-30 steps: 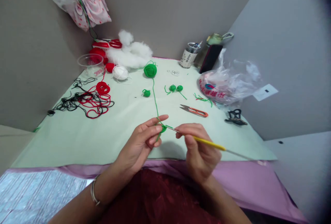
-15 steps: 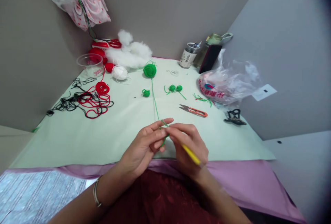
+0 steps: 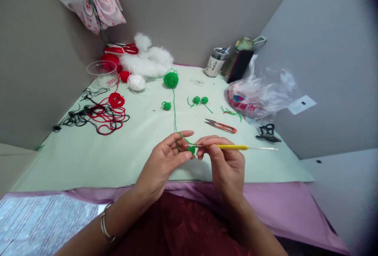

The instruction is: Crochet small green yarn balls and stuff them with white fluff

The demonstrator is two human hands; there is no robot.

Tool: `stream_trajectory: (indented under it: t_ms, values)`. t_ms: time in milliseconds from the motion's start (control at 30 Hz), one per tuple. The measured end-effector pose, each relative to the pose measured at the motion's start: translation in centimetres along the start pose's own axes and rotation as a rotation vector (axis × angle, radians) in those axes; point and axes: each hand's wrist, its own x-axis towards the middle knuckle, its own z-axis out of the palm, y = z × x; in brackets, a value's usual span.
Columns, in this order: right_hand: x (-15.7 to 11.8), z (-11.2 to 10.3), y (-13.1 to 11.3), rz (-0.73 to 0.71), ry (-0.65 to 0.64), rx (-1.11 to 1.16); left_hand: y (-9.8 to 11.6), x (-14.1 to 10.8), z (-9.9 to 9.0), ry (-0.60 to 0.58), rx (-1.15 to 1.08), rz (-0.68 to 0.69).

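Observation:
Between thumb and fingers my left hand [image 3: 163, 159] pinches a small green crochet piece [image 3: 191, 149]. Green yarn [image 3: 175, 110] passes over its raised index finger and runs back to a green yarn ball [image 3: 171, 79]. My right hand [image 3: 226, 165] grips a crochet hook [image 3: 232, 147] by its yellow handle, nearly level. The hook's metal tip lies at the top of the green piece, with yarn against it; whether it is through a loop I cannot tell. Beyond the hands lie a small green bundle [image 3: 166, 106] and two joined green balls [image 3: 200, 100].
Orange thread snips [image 3: 221, 125] lie ahead of my right hand, near green yarn scraps [image 3: 232, 113]. A plastic bag [image 3: 248, 96] and black hair clip [image 3: 268, 134] sit at right. Tangled black and red cord [image 3: 100, 116], white stuffing [image 3: 149, 61] and a white ball [image 3: 136, 82] occupy the left.
The hook has swung from slanting down toward me to nearly level, and my right hand has turned and shifted slightly right. The green piece now shows between my hands.

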Motion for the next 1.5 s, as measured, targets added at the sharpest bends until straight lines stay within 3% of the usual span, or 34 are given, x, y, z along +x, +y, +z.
stream_trajectory:
  t_ms: [200,433,633,800,1100,1400,1500]
  values:
    - [0.1,-0.3,-0.2,0.068,-0.036,0.15,0.2,-0.2,-0.1,-0.02,0.027,0.028]
    - [-0.6,-0.4,-0.9,-0.15,-0.073,-0.143,0.0,-0.2,-0.4,-0.011,0.097,0.071]
    - [-0.6,-0.7,-1.0,-0.196,-0.111,-0.196,-0.1,-0.3,-0.4,0.023,0.156,0.102]
    - [-0.7,-0.7,-1.0,-0.321,-0.178,-0.399,0.1,-0.4,-0.1,0.059,0.187,0.117]
    - [-0.9,-0.7,-0.8,-0.309,-0.097,-0.281,0.3,-0.5,-0.1,0.042,0.182,0.094]
    - [-0.7,-0.4,-0.7,-0.445,-0.142,-0.568,0.0,-0.3,-0.2,0.056,0.157,0.118]
    - [-1.1,-0.5,-0.4,-0.542,-0.165,-0.769,0.1,-0.5,0.2,0.049,0.073,0.078]
